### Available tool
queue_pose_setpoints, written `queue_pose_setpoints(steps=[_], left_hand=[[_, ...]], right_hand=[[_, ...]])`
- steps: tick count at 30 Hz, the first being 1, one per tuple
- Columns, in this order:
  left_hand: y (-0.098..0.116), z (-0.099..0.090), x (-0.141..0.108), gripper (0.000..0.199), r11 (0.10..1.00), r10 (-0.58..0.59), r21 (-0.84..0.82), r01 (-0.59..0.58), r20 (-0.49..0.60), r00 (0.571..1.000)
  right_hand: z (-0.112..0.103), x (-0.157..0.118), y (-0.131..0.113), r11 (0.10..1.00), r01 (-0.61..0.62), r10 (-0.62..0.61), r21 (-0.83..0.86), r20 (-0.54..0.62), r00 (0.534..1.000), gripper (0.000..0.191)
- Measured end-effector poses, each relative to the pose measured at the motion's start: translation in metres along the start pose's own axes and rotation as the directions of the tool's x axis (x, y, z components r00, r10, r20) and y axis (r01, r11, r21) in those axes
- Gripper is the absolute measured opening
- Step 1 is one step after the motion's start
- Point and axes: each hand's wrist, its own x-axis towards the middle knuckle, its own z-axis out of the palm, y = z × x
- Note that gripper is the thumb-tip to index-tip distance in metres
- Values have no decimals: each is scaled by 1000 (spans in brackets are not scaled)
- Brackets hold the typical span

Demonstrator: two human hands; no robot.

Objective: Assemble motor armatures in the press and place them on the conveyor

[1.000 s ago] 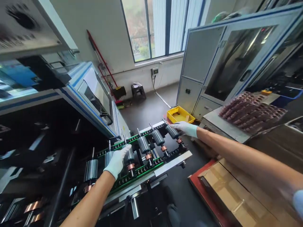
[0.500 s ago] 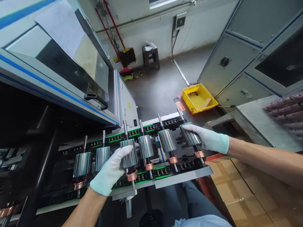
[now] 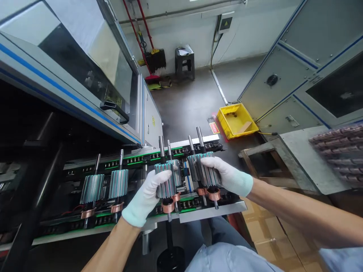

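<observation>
Armatures (image 3: 165, 188) nearer each other now: your left hand (image 3: 146, 198) and right hand (image 3: 228, 175) each clench one, fingers closed.

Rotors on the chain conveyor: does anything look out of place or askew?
The rotor in the left hand and the rotor in the right hand sit out of line, overlapping the rotors behind them, unlike the two spaced rotors further left. No spill shows.

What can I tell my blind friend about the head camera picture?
The left gloved hand grips one copper-ended motor rotor and the right gloved hand grips another rotor, above a chain conveyor. More rotors stand on it, and a yellow tray sits on the floor beyond.
</observation>
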Motion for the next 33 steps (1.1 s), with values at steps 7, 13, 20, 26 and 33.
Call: queue_pose_setpoints(steps=[7, 13, 20, 26, 33], left_hand=[[21, 39, -74, 32, 997, 59, 49, -61, 46, 997], [10, 68, -154, 36, 982, 190, 31, -188, -116, 975], [-39, 76, -238, 40, 922, 322, -37, -385, -480, 816], [-103, 56, -322, 45, 864, 295, -97, -494, -698, 653], [-202, 16, -453, 55, 785, 172, -105, -611, -910, 376]], right_hand=[[43, -27, 7, 989, 140, -131, -40, 172, 976, 32], [94, -68, 16, 888, 342, -191, -307, 431, 882, 31], [140, -101, 64, 852, 317, 37, -417, 651, 758, 31], [193, -141, 119, 781, 302, 336, -547, 775, 535, 36], [259, -201, 251, 681, 260, 606, -685, 726, 326, 44]])
